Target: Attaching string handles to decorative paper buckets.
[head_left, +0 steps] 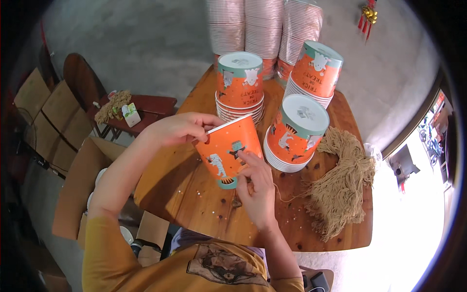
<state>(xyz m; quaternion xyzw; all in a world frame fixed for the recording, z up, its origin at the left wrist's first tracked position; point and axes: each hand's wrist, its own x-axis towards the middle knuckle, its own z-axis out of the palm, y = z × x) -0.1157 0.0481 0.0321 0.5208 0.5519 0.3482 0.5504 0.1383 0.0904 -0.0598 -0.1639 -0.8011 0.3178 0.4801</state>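
Note:
An orange paper bucket (224, 146) with a green base band and cartoon figures is tilted over the table in front of me. My left hand (187, 129) is closed on its white rim at the upper left. Against the printed side, my right hand (255, 190) rests with its index finger on the bucket and the other fingers curled; what they pinch, if anything, is hidden. A thin tan string (289, 200) runs from beside that hand toward a tan bundle of cords (343, 187) at the table's right.
Upturned nested buckets stand on the wooden table (168, 194): one stack (241, 87) behind my bucket, another (294, 134) to its right, a third (316, 73) farther back. Tall wrapped stacks (262, 34) rise behind. An open cardboard box (73, 194) is at left, near a red bench (153, 104).

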